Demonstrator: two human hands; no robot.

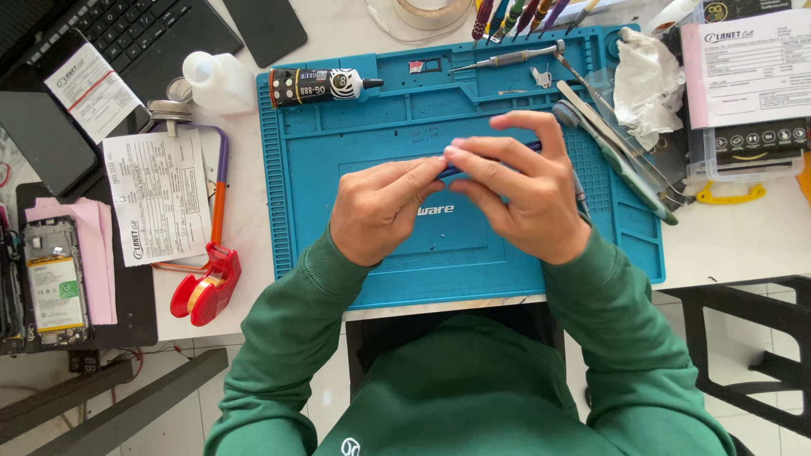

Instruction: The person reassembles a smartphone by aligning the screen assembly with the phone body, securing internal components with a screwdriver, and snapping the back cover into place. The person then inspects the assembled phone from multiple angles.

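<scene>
While the blue mat lies bare around them up to its raised rim, the left hand and right hand pinch a thin dark tool together above its middle.

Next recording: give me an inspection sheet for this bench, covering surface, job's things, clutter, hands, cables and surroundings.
Surface: blue repair mat on a white table.
Job's things: slim dark blue tool, mostly hidden, pinched between both hands over the mat.
Clutter: glue tube, white bottle, crumpled tissue, tweezers, precision screwdriver, red-handled tool, opened phone, pink sheets, paper slip, laptop keyboard.
Hands: left hand and right hand meet fingertip to fingertip on the tool.
Cables: thin red wire under the table's left edge.
Surroundings: tiled floor, black chair frame.
</scene>
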